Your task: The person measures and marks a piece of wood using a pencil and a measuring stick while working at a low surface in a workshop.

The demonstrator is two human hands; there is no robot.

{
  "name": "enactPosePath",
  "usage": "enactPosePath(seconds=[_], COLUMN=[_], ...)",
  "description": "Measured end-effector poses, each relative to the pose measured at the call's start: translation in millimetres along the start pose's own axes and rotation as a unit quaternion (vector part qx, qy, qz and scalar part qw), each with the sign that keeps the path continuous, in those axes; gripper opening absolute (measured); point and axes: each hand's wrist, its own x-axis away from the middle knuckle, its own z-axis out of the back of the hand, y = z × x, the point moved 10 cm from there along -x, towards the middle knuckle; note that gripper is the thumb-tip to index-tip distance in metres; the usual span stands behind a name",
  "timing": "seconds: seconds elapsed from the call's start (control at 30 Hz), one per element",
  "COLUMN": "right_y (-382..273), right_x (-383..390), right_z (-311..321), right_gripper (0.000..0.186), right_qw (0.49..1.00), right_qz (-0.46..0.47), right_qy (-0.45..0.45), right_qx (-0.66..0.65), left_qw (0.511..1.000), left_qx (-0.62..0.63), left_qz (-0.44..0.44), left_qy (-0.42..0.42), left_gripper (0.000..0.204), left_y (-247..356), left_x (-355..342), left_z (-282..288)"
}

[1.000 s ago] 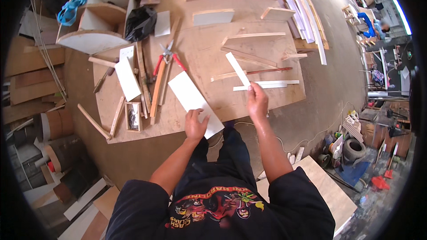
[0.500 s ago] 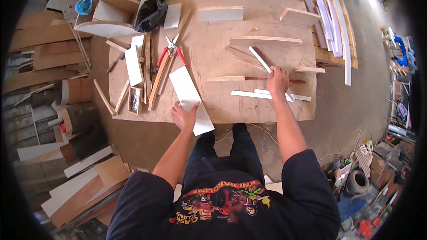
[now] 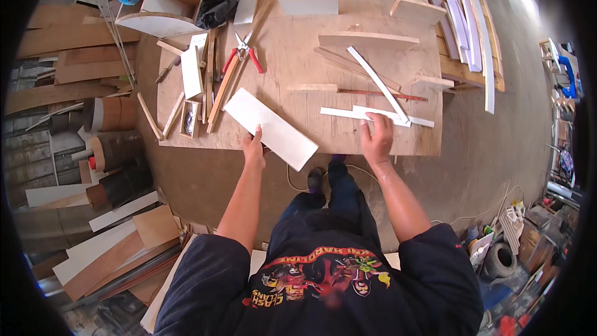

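Observation:
My left hand (image 3: 254, 147) is closed on the near side of a flat white board (image 3: 272, 129), thumb on top. The board lies at a slant, its near corner reaching past the table's front edge. My right hand (image 3: 377, 140) has its fingers bent over a short white strip (image 3: 393, 118), at the near right of the table. Beside that one lies a longer white strip (image 3: 336, 112). Another white strip (image 3: 375, 81) slants away from them, its near end resting by the right hand. A dark red stick (image 3: 379, 95) lies just beyond, partly under the slanted strip.
Red-handled snips (image 3: 242, 56) rest on wooden sticks at the left, near a small box (image 3: 190, 118) and a white panel (image 3: 191, 73). Upright boards (image 3: 367, 40) stand across the far right. A curved shelf unit (image 3: 165, 23) and black plastic bag (image 3: 217, 6) sit at the back left.
My right hand has let go of the slanted strip, which now lies down, and has moved nearer to the short strip. My left hand has turned the white board more crosswise.

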Motion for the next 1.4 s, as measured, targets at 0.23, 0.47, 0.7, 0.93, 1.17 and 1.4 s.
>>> enactPosePath(seconds=[0.23,0.47,0.7,0.93,1.17,1.4], right_y=[-9,-2,53,110,122,146], right_x=[119,159,162,112,55,-43], right_z=[-61,-30,18,40,17,35], right_gripper=[0.036,0.017,0.02,0.022,0.021,0.034], right_qw=[0.853,0.792,0.82,0.91,0.885,0.974], right_qz=[-0.34,-0.415,-0.429,-0.292,-0.267,-0.047], right_qy=[-0.156,-0.034,0.027,-0.037,-0.186,-0.213], right_qx=[-0.363,-0.448,-0.378,-0.293,-0.332,0.058], left_qw=[0.95,0.915,0.89,0.87,0.944,0.989], left_qx=[0.282,0.274,0.184,-0.335,-0.116,-0.086], left_qz=[0.079,0.196,0.202,-0.14,-0.219,-0.102], left_qy=[-0.106,-0.22,-0.366,-0.334,-0.217,-0.063], left_gripper=[0.03,0.029,0.034,0.053,0.048,0.036], left_y=[-54,-129,-163,-78,-37,-96], left_x=[75,179,230,248,181,165], left_z=[-32,-89,-132,-171,-233,-204])
